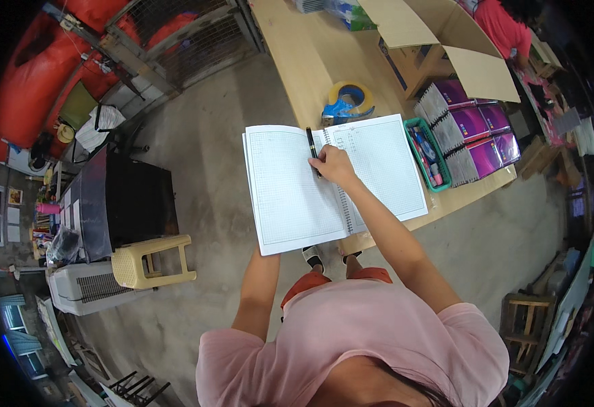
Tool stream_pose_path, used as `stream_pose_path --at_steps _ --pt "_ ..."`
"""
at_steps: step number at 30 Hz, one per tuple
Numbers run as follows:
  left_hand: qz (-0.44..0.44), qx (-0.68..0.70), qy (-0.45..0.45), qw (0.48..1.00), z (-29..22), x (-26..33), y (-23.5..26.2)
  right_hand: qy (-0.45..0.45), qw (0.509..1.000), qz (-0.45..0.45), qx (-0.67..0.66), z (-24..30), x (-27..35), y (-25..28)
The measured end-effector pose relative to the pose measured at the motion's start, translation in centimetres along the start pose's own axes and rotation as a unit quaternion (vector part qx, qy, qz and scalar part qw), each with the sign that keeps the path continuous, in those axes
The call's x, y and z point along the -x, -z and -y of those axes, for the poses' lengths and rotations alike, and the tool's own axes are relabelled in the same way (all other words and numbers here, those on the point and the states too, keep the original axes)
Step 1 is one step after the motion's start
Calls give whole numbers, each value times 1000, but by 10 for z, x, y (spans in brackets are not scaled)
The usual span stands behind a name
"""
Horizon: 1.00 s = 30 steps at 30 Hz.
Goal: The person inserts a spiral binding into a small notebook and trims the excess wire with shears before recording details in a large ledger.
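Note:
A spiral-bound notebook [286, 197] lies open, its right part on the table and its left part jutting past the edge. Both pages carry a fine grid, and a few handwritten lines stand near the top of the right page. Close to the spiral, my right hand [335, 165] is closed around a black pen [312, 140], held over the inner edge of the left page. My left forearm [257, 288] reaches up under the notebook's lower left corner; the pages hide that hand and its fingers.
On the wooden table [297, 64], a blue tape dispenser [341, 108] sits beyond the notebook. Right of it are a green basket [446, 182] of pens, stacked purple notebooks [472, 124] and an open cardboard box [405, 64]. A beige stool [134, 264] stands left. Another person [504, 27] is far right.

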State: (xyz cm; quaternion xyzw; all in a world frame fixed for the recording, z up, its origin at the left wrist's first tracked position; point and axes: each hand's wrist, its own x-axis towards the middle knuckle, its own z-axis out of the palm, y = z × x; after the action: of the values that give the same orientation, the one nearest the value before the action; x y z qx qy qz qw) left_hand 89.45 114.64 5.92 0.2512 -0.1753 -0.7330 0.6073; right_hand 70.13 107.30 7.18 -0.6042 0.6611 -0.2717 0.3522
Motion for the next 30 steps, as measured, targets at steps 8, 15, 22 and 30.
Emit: stream_pose_path --at_steps 8,15,22,30 --pt "80 -134 130 979 -69 -34 21 -51 991 -1 126 19 5 -15" --pt "4 -348 103 932 -78 -24 0 -2 988 -67 140 27 10 -24" --pt "12 -339 112 934 -80 -25 -5 25 983 -127 133 30 4 -28" --pt "0 -346 118 931 -83 -17 -12 50 981 -143 118 25 -48 -24"
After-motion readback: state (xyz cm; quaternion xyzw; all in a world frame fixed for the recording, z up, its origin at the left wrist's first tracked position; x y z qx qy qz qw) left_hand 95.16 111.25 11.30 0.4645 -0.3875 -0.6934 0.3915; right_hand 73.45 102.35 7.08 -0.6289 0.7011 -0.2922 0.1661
